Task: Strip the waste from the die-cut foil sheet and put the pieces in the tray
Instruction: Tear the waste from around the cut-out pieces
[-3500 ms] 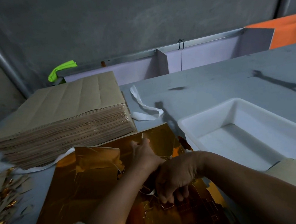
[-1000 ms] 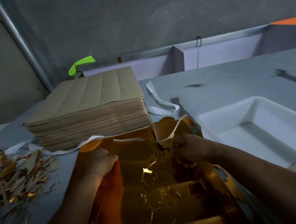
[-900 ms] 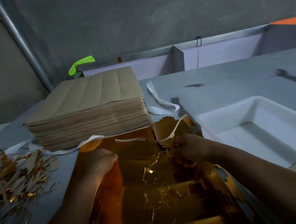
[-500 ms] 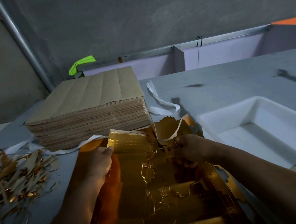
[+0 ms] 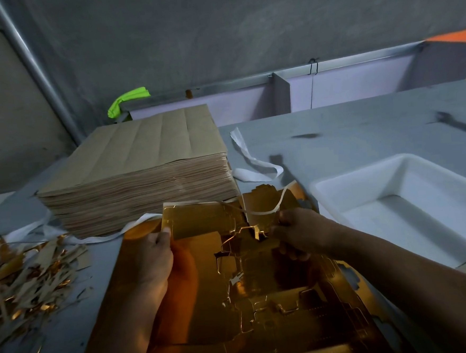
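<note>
A person's two hands work on a gold die-cut foil sheet [image 5: 235, 300], which lies on a grey bench [image 5: 360, 123] directly in front of them. The left hand [image 5: 154, 253] pinches the edge of a rectangular foil panel [image 5: 199, 220] lifted at the sheet's far end. The right hand [image 5: 302, 232], held apart from the left, has its fingers curled round a torn part of the foil sheet, and a thin pale waste strip [image 5: 267, 211] loops above it. A white tray [image 5: 364, 172] sits to the right, just beside the sheet, and no foil pieces show in it. A scrap pile [image 5: 27, 281] of gold and brown offcuts lies to the left. A stack of brown sheets [image 5: 142, 160] stands behind. The job seems partway through: some waste is off, most cut shapes are still in the sheet, and the tray awaits its first pieces.
</note>
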{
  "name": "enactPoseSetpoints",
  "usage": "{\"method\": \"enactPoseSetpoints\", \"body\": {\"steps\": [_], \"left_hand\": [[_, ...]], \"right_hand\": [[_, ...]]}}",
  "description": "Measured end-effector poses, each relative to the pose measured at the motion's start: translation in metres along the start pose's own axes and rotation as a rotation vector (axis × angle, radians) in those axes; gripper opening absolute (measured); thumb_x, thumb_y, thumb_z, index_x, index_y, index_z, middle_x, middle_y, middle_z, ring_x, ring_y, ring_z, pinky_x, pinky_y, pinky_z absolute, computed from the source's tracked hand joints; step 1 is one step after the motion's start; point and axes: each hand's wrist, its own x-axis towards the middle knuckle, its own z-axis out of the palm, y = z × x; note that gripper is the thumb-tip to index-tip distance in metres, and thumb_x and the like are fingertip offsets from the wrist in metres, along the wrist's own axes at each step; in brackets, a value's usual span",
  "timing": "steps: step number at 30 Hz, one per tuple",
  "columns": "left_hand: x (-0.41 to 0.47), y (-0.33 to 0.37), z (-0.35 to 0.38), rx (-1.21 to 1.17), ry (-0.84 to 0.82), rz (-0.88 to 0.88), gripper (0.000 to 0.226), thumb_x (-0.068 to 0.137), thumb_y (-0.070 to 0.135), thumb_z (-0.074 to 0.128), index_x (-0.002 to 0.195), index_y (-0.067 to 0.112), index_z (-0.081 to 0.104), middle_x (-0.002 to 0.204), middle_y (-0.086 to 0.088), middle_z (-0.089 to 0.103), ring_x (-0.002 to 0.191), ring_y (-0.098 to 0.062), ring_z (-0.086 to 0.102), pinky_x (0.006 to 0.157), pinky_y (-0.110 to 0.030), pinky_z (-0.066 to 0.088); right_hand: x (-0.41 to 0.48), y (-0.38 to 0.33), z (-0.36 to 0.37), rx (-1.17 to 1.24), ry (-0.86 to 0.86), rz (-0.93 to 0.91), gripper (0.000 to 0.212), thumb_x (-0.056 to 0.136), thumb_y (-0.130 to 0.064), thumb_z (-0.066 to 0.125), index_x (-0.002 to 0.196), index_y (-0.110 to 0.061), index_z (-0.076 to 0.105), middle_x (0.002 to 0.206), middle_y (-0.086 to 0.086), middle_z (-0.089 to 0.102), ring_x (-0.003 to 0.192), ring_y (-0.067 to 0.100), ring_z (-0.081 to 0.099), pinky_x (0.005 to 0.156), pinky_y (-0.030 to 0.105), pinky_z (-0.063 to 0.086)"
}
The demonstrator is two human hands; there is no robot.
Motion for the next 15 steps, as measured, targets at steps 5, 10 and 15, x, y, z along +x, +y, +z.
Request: {"method": "enactPoseSetpoints", "body": {"steps": [5, 10, 15], "left_hand": [[0.000, 0.002, 0.002, -0.056, 0.000, -0.016, 0.027, 0.102, 0.044, 0.041, 0.086, 0.028, 0.054, 0.086, -0.002, 0.054, 0.074, -0.014, 0.049, 0.061, -0.030, 0.036], [-0.001, 0.003, 0.007, -0.141, 0.017, -0.016, 0.026, 0.101, 0.045, 0.043, 0.082, 0.031, 0.053, 0.083, 0.002, 0.053, 0.073, -0.011, 0.049, 0.059, -0.028, 0.034], [-0.005, 0.002, 0.015, -0.227, 0.006, -0.007, 0.031, 0.100, 0.047, 0.044, 0.091, 0.023, 0.061, 0.086, -0.003, 0.063, 0.078, -0.016, 0.060, 0.061, -0.030, 0.040]], "right_hand": [[0.001, -0.001, -0.003, 0.068, 0.156, -0.041, 0.022, 0.103, -0.028, 0.047, 0.095, -0.015, 0.062, 0.073, 0.008, 0.066, 0.048, 0.010, 0.059, 0.047, 0.022, 0.046], [-0.001, -0.002, -0.003, 0.130, 0.199, -0.034, 0.033, 0.103, -0.040, 0.043, 0.092, -0.015, 0.062, 0.069, 0.008, 0.065, 0.050, 0.012, 0.060, 0.048, 0.023, 0.048], [-0.002, -0.004, -0.003, 0.102, 0.169, -0.054, 0.036, 0.103, -0.042, 0.042, 0.103, -0.013, 0.063, 0.075, 0.008, 0.067, 0.057, 0.013, 0.064, 0.050, 0.021, 0.048]]}}
